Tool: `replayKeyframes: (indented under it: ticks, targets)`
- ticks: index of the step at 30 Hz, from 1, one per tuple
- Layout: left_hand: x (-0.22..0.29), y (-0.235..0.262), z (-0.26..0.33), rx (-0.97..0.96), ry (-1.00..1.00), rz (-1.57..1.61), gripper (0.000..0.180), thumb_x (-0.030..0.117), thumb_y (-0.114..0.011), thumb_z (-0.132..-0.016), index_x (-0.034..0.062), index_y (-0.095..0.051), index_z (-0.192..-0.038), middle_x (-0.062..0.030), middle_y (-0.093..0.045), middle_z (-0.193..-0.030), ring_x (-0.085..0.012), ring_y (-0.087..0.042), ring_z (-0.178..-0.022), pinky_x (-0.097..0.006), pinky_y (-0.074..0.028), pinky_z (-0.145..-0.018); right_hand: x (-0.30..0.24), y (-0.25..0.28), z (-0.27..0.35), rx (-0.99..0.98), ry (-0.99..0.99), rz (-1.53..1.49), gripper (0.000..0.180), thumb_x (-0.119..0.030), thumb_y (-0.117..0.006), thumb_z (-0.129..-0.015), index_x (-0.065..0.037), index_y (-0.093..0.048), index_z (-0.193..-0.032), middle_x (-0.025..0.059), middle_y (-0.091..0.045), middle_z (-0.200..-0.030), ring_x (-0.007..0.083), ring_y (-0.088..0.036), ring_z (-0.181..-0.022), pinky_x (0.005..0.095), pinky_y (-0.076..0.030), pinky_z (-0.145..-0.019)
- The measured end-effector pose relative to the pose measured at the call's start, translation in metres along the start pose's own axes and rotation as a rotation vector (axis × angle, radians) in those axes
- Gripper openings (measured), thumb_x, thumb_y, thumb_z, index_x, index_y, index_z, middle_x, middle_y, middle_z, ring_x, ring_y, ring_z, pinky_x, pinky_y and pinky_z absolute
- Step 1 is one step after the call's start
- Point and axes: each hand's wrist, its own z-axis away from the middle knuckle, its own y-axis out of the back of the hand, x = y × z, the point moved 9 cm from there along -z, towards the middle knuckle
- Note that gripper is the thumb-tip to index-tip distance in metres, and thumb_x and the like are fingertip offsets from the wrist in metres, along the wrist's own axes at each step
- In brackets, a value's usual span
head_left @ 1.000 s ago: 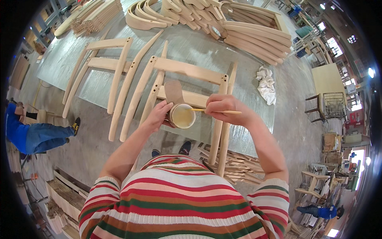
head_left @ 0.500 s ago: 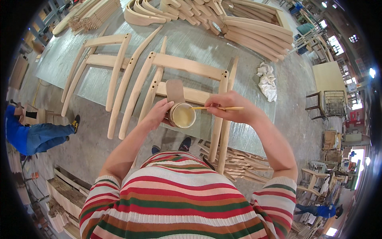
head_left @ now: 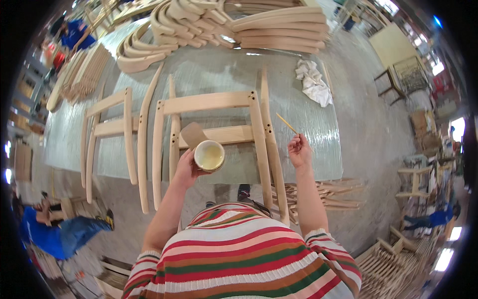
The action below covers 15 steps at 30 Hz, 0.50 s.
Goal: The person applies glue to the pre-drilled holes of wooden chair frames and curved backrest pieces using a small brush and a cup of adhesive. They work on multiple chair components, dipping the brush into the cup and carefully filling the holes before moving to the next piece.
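My left hand (head_left: 186, 168) is closed around a round cup (head_left: 209, 156) of pale yellow liquid, tilted so that its mouth shows. Behind the cup's rim a flat brown piece with a rounded end (head_left: 193, 133) sticks out; whether my hand also holds it, I cannot tell. Pinched in my right hand (head_left: 299, 151) is a thin yellow stick (head_left: 286, 123), its far end pointing up and left, apart from the cup. Beneath and beyond the cup lies a pale wooden chair frame (head_left: 209, 102) with two crosspieces and dark holes at its joints. My right hand is right of this frame.
Another wooden frame (head_left: 110, 129) lies to the left on the plastic-covered table (head_left: 234, 67). Stacked curved wooden parts (head_left: 281, 30) stand along the far side, near a crumpled white cloth (head_left: 313, 82). A person in blue (head_left: 47, 231) is at the lower left. More wooden pieces (head_left: 328, 194) lie beyond the near edge.
My right hand has drawn the stick away from the cup's mouth to the right and turned it upward. The cup has stayed in my left hand; the whole view has shifted.
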Motion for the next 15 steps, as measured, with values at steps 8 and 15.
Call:
replayKeyframes:
  ticks: [8, 15]
  targets:
    - [-0.027, 0.025, 0.000, 0.010, 0.075, 0.001, 0.041, 0.031, -0.035, -0.094, 0.0029, -0.049, -0.120, -0.0129, -0.062, -0.106, -0.0250, -0.066, -0.086, -0.036, -0.060, -0.060, 0.010, 0.065, -0.022, 0.292, 0.128, 0.000, 0.011, -0.013, -0.052, -0.091, -0.002, -0.053, -0.086, 0.0076, -0.059, -0.074, 0.0154, -0.060, -0.063, 0.0269, -0.051, -0.051]
    - [-0.043, 0.027, 0.005, 0.032, 0.113, -0.002, 0.038, 0.025, -0.034, -0.094, 0.0027, -0.046, -0.122, -0.0141, -0.060, -0.108, -0.0285, -0.065, -0.086, -0.041, -0.059, -0.061, 0.021, 0.062, -0.002, 0.324, 0.097, -0.021, 0.014, -0.016, -0.048, -0.092, -0.003, -0.051, -0.092, 0.0101, -0.063, -0.082, 0.0182, -0.065, -0.071, 0.0275, -0.051, -0.052]
